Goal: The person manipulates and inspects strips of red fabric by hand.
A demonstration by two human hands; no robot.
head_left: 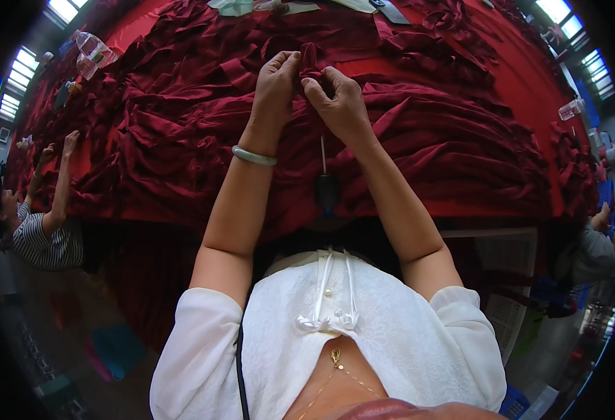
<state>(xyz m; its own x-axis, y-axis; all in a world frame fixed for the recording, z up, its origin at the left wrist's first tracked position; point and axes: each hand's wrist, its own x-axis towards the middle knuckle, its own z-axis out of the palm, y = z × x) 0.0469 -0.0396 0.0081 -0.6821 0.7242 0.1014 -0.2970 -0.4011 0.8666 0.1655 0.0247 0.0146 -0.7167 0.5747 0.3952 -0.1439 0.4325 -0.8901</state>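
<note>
Dark red fabric (195, 133) lies in heaped folds across the table in front of me. Above it, near the far middle, my left hand (277, 73) is closed in a pinch on the cloth's edge. Close beside it, my right hand (337, 101) also pinches the fabric, thumb against fingers. A small fold of the cloth stands up between the two hands. Both hands' fingertips are partly hidden by the fabric. Below my hands, a thin metal rod with a dark handle (327, 189) points away from me at the near table edge.
A clear plastic bottle (94, 54) stands at the far left, another bottle (571, 110) at the far right. A phone-like flat object (390, 10) lies at the back. A person in a striped shirt (48, 241) works at the left; a grey sleeve (595, 252) shows at the right.
</note>
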